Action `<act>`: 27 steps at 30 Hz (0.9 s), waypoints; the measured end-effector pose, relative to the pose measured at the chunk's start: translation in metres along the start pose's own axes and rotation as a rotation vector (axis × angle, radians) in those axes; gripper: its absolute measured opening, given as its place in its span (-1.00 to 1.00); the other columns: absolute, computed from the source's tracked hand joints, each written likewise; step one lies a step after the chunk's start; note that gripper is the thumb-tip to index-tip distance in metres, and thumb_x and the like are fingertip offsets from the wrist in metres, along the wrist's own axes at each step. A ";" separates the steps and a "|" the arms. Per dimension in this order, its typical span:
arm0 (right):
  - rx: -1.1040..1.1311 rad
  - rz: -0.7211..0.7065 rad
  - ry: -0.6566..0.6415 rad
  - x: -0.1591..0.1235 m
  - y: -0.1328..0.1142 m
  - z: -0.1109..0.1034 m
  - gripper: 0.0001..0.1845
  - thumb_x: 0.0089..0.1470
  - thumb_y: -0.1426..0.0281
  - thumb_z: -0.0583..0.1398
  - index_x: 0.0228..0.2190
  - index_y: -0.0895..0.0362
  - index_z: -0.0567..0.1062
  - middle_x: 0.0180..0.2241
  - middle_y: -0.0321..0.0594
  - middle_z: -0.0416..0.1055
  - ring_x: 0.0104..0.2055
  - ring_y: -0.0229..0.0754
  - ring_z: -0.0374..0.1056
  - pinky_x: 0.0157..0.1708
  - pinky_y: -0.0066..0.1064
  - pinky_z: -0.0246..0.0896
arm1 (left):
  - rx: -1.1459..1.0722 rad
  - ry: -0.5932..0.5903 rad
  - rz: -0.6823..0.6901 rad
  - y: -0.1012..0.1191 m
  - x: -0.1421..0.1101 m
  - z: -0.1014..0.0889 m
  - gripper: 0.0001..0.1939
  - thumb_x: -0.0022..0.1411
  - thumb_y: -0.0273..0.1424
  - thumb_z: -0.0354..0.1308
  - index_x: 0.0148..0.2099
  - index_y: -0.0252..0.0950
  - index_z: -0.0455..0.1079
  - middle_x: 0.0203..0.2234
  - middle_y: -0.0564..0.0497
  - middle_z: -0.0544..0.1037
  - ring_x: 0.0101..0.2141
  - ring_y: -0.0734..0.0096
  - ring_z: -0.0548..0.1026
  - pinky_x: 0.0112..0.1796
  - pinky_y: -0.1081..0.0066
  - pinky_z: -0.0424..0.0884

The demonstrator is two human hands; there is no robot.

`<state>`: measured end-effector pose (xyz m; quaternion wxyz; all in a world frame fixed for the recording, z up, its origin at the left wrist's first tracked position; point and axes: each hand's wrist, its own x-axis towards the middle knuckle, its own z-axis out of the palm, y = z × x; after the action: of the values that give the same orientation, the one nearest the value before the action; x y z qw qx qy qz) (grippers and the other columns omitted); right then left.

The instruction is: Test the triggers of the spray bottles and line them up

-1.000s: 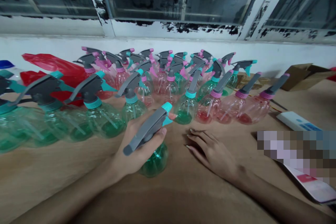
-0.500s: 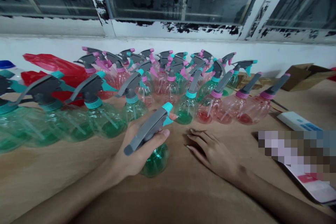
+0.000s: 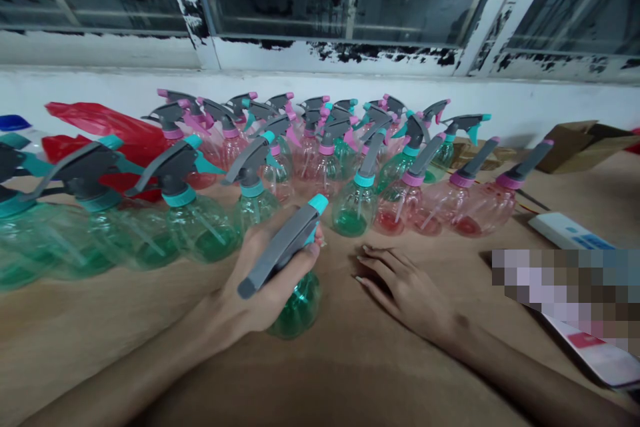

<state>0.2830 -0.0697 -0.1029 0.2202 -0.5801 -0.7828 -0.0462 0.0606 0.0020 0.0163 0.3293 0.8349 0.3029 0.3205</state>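
Fingers of the left hand [image 3: 273,273] clamp round a green spray bottle [image 3: 296,310]. Right of it, the right hand [image 3: 407,287] rests, fingers slightly apart.

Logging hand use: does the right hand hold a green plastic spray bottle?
No, the right hand lies empty on the brown tabletop.

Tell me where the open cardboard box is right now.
In the head view, the open cardboard box sits at the far right of the table, against the white wall, beyond the white device.
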 end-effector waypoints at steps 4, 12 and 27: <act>0.011 -0.003 0.020 0.000 0.000 0.000 -0.64 0.17 0.31 0.06 -0.02 0.14 0.36 -0.05 -0.05 0.41 0.02 -0.04 0.30 -0.04 -0.11 0.30 | 0.061 0.037 -0.029 -0.003 -0.004 0.002 -0.88 0.17 -0.36 -0.01 -0.23 -0.13 0.31 -0.54 0.11 0.37 -0.53 0.37 0.35 -0.44 0.36 0.34; 0.021 -0.006 0.030 0.000 0.002 0.000 -0.66 0.17 0.30 0.06 -0.04 0.12 0.38 -0.06 -0.06 0.42 0.00 -0.04 0.32 -0.06 -0.11 0.32 | 0.123 0.107 0.033 -0.007 -0.005 0.005 -0.83 0.15 -0.39 0.01 -0.21 -0.11 0.37 -0.49 0.11 0.42 -0.53 0.40 0.36 -0.43 0.39 0.40; 0.020 -0.008 0.029 0.000 0.002 -0.001 -0.65 0.16 0.31 0.06 -0.02 0.11 0.37 -0.06 -0.07 0.42 0.01 -0.04 0.32 -0.06 -0.11 0.32 | 0.094 0.088 0.006 -0.009 -0.006 0.006 -0.73 0.16 -0.40 0.02 -0.08 -0.09 0.37 -0.40 0.08 0.48 -0.39 0.34 0.46 -0.33 0.37 0.40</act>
<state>0.2849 -0.0691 -0.1022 0.2369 -0.5741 -0.7823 -0.0477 0.0590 0.0012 0.0043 0.2750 0.8354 0.3292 0.3435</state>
